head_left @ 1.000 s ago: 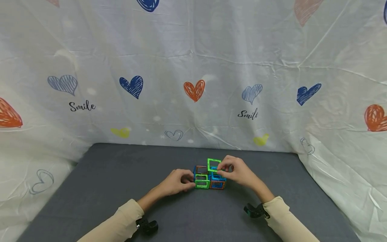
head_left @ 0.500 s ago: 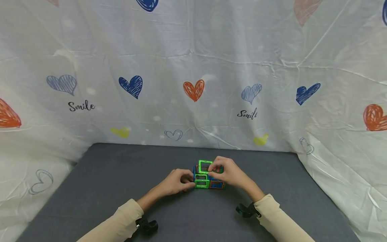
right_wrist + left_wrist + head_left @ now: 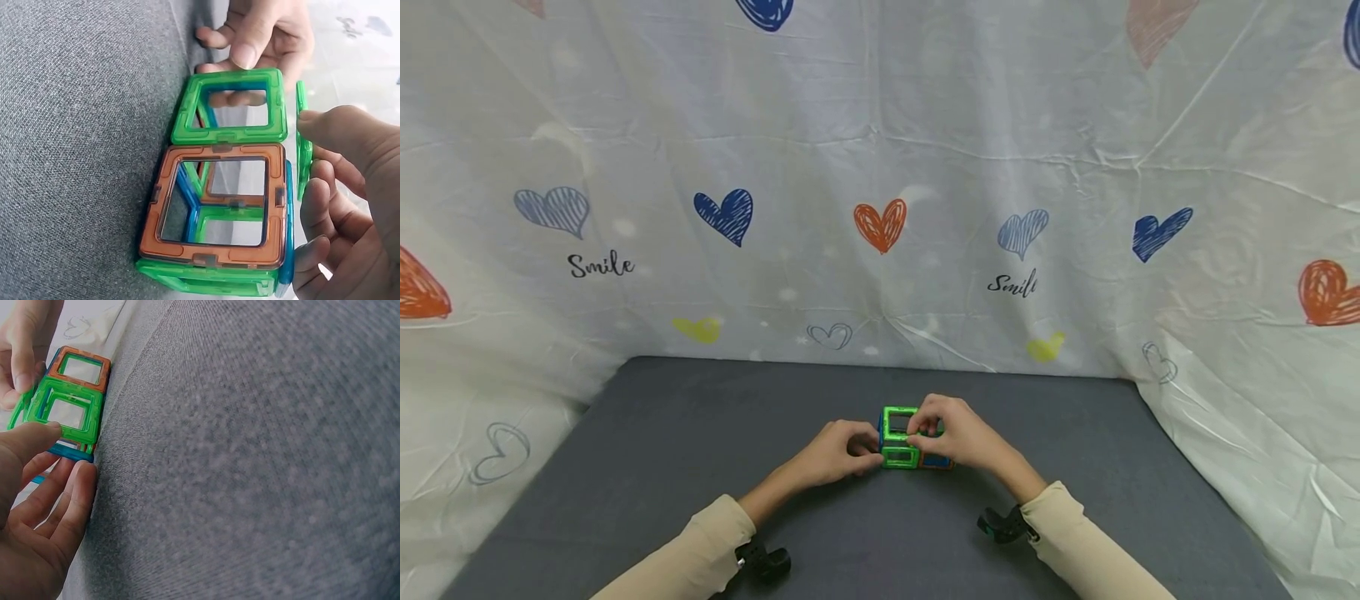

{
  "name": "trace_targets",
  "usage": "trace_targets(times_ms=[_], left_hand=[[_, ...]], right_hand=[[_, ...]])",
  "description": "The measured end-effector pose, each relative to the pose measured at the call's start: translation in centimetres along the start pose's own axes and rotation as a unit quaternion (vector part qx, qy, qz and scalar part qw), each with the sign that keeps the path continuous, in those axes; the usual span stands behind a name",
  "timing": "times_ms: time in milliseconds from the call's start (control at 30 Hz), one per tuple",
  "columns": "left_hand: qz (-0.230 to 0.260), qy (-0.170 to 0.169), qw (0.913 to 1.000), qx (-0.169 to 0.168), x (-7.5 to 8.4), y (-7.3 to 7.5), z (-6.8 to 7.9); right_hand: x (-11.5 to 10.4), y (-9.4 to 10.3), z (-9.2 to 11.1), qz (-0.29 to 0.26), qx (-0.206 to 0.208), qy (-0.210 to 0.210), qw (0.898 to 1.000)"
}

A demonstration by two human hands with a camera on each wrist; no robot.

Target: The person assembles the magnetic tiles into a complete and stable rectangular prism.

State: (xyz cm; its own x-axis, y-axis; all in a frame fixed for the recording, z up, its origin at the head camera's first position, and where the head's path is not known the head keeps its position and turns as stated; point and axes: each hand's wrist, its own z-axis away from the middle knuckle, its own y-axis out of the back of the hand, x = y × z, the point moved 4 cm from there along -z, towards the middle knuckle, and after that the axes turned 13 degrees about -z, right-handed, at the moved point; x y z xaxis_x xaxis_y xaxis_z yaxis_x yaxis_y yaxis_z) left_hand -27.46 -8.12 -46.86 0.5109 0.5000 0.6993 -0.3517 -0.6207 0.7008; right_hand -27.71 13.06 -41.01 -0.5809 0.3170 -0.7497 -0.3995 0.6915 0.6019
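Two joined cubes of see-through magnetic tiles (image 3: 900, 462) stand on the table, the left with a green front, the right with an orange front tile (image 3: 273, 200). My left hand (image 3: 835, 454) grips the left cube's end, thumb at the green front tile (image 3: 228, 135) and fingers around the blue side. My right hand (image 3: 962, 433) pinches a loose green square tile (image 3: 305, 153) between thumb and fingers. That tile lies close over the left cube's top, a narrow gap showing in the right wrist view. A blue tile (image 3: 289, 219) covers the right cube's top.
The dark grey cloth-covered table (image 3: 880, 533) reaches back to a white curtain (image 3: 805, 275) printed with hearts. Black wrist bands (image 3: 1003, 525) with cameras sit at both wrists.
My right hand has moved left and down with the green tile, from over the right cube to just over the left one. My left hand has stayed in place on the cubes.
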Motion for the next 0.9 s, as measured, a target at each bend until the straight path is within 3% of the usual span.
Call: trace_targets(times_ms=[600, 900], left_hand=[[0.001, -0.005, 1.0000, 0.002, 0.0, 0.0, 0.0], [-0.001, -0.002, 1.0000, 0.004, -0.1, 0.1, 0.0]], right_hand=[[0.0, 0.0, -0.4, 0.008, -0.032, -0.009, 0.999], [1.0, 2.2, 0.7, -0.028, 0.023, -0.007, 0.999]])
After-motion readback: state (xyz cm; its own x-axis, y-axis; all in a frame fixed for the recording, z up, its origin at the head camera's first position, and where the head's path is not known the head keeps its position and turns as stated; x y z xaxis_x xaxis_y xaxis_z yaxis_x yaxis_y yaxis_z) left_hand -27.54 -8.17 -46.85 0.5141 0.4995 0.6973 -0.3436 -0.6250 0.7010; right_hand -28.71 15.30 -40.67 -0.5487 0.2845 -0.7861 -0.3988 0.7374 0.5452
